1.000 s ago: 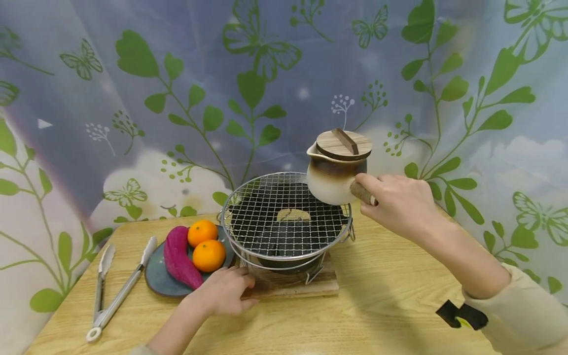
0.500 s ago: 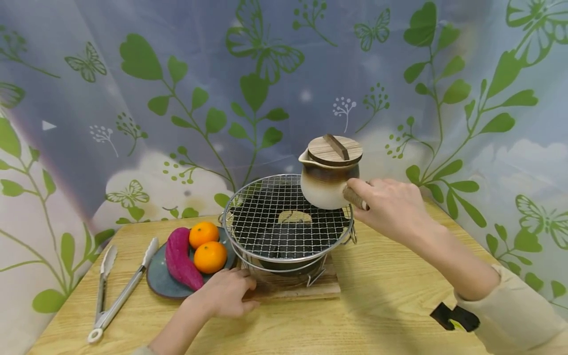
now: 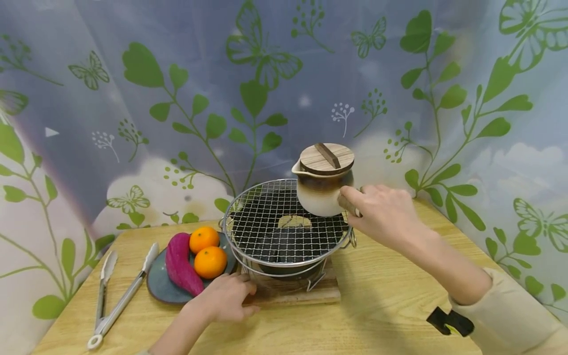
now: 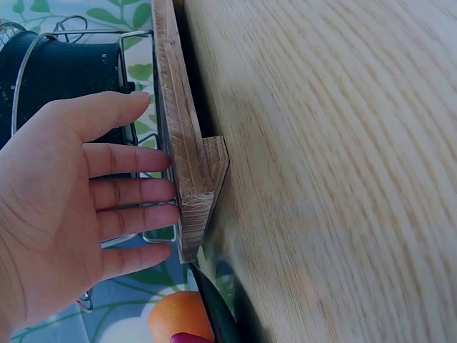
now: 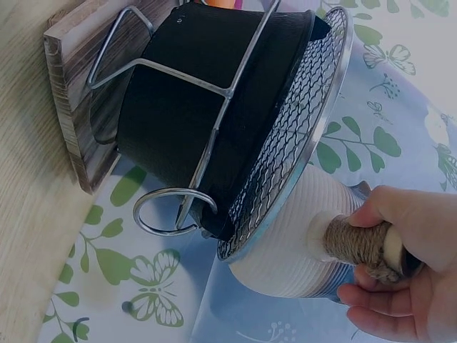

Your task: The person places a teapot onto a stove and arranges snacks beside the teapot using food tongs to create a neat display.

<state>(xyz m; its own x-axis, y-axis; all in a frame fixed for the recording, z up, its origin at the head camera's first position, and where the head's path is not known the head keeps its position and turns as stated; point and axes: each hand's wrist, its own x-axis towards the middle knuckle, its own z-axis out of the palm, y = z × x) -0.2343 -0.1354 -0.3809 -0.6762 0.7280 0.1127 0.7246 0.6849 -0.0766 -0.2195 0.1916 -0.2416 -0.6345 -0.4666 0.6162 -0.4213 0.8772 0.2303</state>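
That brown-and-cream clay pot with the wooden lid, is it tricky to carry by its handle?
Probably. The clay pot looks heavy and breakable, and the right hand grips only its rope-wrapped side handle, so it may tip. The wooden lid seems loose and might slide off.

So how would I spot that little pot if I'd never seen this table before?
Find the round wire grill on its wooden board in the middle of the table. At the grill's far right edge is the pot, whose rope-wrapped side handle the right hand grips. Nothing else here has its cream body, brown band and flat wooden lid.
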